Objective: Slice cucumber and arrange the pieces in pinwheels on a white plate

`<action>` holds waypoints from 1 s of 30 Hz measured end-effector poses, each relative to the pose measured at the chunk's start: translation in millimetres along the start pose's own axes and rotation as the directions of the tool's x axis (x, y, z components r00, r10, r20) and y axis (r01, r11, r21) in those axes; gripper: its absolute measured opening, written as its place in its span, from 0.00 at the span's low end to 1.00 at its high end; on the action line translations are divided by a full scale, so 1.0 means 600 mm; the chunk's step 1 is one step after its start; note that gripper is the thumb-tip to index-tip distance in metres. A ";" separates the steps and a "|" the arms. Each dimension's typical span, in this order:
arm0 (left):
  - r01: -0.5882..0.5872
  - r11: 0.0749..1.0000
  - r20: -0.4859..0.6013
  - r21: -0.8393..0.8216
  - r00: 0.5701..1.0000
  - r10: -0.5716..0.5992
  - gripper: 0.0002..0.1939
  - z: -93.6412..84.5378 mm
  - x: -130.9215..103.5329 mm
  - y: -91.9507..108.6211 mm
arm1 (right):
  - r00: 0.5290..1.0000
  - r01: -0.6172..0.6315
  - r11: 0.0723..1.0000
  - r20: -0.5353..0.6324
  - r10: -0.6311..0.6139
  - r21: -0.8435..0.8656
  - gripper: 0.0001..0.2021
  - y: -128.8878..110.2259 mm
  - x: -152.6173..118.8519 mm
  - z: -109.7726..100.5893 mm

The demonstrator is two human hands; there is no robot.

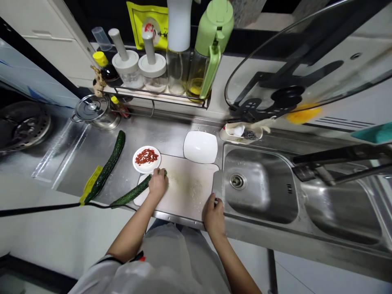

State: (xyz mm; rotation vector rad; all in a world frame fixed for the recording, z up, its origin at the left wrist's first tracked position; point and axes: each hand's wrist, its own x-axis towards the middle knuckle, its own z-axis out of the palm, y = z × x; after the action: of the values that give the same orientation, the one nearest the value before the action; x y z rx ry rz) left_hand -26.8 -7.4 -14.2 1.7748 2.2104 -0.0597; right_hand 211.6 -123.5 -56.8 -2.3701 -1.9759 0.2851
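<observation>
My left hand (158, 183) is wrapped round a dark green cucumber (131, 194), near its right end. That end lies over the pale cutting board (179, 204), while the rest reaches left past the board's edge onto the counter. At the board's right edge, my right hand (214, 214) grips a kitchen knife by its dark handle. The knife's wide grey blade (218, 183) points away from me, close to the sink. Small wet bits are scattered on the board. Behind it stand a white plate of red dried berries (146, 157) and a white square dish (200, 147).
A second cucumber (108, 165) with a yellow label lies at left, before a lidded steel pot (94, 110). A double sink (260, 183) with a faucet (309, 163) is at right. Bottles and jars fill the wall rack (159, 93). A glass lid (275, 61) hangs upper right.
</observation>
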 end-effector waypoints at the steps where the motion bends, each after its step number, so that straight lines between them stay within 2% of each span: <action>1: -0.003 1.000 -0.017 -0.011 1.000 0.003 0.18 -0.001 -0.002 0.002 | 1.000 0.014 1.000 -0.019 -0.014 0.005 0.26 0.002 0.000 -0.001; 7: -0.075 0.977 -0.135 -0.202 0.990 0.048 0.21 0.003 0.001 0.024 | 0.993 0.088 0.996 -0.087 -0.085 0.033 0.24 0.015 0.010 -0.017; 14: -0.054 0.865 -0.087 -0.499 0.996 0.012 0.22 0.023 0.046 0.085 | 0.993 0.080 0.989 -0.098 -0.067 0.127 0.24 0.032 0.049 -0.033; 17: 0.003 0.831 -0.035 -0.556 0.999 -0.027 0.22 0.029 0.075 0.117 | 0.994 0.081 0.981 -0.085 -0.067 0.175 0.24 0.041 0.102 -0.037; 22: 0.111 0.804 0.058 -0.584 0.994 -0.095 0.22 0.034 0.114 0.156 | 0.999 0.005 0.985 -0.051 0.003 0.170 0.22 0.048 0.233 -0.046; 26: 0.117 0.823 0.067 -0.555 0.993 -0.096 0.15 0.033 0.131 0.170 | 0.999 -0.037 0.976 0.012 0.036 0.214 0.21 0.045 0.328 -0.053; 30: 0.136 0.839 0.088 -0.527 0.991 -0.105 0.11 0.035 0.141 0.172 | 0.993 -0.079 0.949 0.111 0.047 0.304 0.19 0.040 0.385 -0.050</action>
State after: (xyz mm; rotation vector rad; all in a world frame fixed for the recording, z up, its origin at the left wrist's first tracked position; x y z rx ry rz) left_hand 60.7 92.3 -40.3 1.3076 2.0298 0.4343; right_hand 279.1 101.0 -57.1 -2.2582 -1.7419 0.6774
